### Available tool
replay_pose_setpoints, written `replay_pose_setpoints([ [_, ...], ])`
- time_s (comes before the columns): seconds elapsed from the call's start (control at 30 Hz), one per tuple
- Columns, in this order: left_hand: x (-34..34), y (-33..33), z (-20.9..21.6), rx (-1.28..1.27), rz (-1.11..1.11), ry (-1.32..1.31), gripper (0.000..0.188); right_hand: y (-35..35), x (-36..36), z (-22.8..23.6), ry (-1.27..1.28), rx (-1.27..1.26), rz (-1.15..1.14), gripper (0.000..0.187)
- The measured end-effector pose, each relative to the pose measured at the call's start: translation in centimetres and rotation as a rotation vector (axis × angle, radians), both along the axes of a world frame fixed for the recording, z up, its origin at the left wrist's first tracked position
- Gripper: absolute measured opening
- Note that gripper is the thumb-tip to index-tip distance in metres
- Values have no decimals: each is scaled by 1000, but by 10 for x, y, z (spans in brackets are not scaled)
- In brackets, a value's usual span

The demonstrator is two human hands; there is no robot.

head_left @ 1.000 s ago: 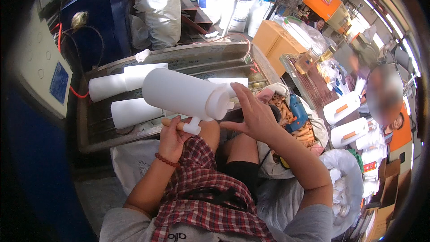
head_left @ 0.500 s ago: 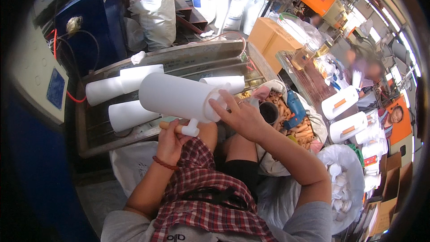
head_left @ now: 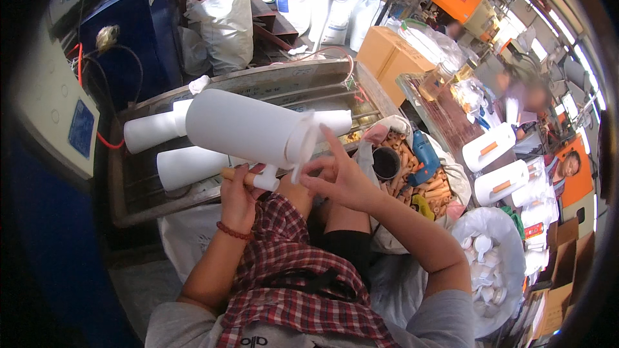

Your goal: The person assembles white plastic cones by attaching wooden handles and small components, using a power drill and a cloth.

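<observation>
A large white plastic cylinder (head_left: 242, 127) lies tilted in the air over my lap, its narrower end toward my right hand. A light wooden handle (head_left: 238, 175) with a white fitting (head_left: 265, 179) sits beneath it, and my left hand (head_left: 237, 196) is closed round that handle. At the narrow end is a white lid-like ring (head_left: 302, 145), smeared by motion. My right hand (head_left: 342, 177) is at this ring, index finger stretched along it and the other fingers bent at its lower edge. Whether the ring is separate from the cylinder I cannot tell.
More white cylinders (head_left: 193, 167) lie in a worn trough (head_left: 129, 216) ahead. On the right, a cloth sack (head_left: 458, 183) holds wooden handles (head_left: 438, 193), a blue power drill (head_left: 423, 154) and a dark cup (head_left: 387, 162). A lined bin (head_left: 509, 232) contains white parts.
The cylinder has shifted left and slightly up, and the left hand with the handle has moved a little left. The right hand's fingers have slid lower along the ring, which now looks more tilted.
</observation>
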State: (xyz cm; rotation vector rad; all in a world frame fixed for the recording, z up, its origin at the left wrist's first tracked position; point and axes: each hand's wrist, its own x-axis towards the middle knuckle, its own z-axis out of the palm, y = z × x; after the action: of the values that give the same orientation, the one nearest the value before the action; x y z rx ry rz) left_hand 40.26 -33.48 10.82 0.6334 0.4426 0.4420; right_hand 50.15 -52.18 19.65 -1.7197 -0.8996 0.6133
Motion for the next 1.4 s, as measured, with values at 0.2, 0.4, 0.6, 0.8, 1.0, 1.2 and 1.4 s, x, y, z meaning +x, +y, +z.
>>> replay_pose_setpoints([
  [0.2, -1, 10, -8, -24, 21, 21, 22, 4, -1, 17, -750, -91, 6, 63],
  [0.4, -4, 3, -9, -36, -91, -36, 23, 9, -4, 3, -1633, -90, 360, 41],
  [0.6, -6, -6, -7, -31, -78, 36, 25, 12, 7, 9, -1606, -268, -28, 42],
  [0.8, -7, -5, -8, -61, -167, 32, 29, -4, 28, -13, -1575, -454, -301, 47],
  [1.0, -1, -8, -5, -50, -125, 30, 28, -14, 11, -28, -1114, -450, -276, 48],
  [1.2, 1, -23, 1, 308, 99, 11, 38, -10, -5, -56, -176, -212, -153, 38],
  [1.4, 18, -19, 24, 638, 36, -27, 43, -8, -31, -61, 627, 196, -270, 50],
])
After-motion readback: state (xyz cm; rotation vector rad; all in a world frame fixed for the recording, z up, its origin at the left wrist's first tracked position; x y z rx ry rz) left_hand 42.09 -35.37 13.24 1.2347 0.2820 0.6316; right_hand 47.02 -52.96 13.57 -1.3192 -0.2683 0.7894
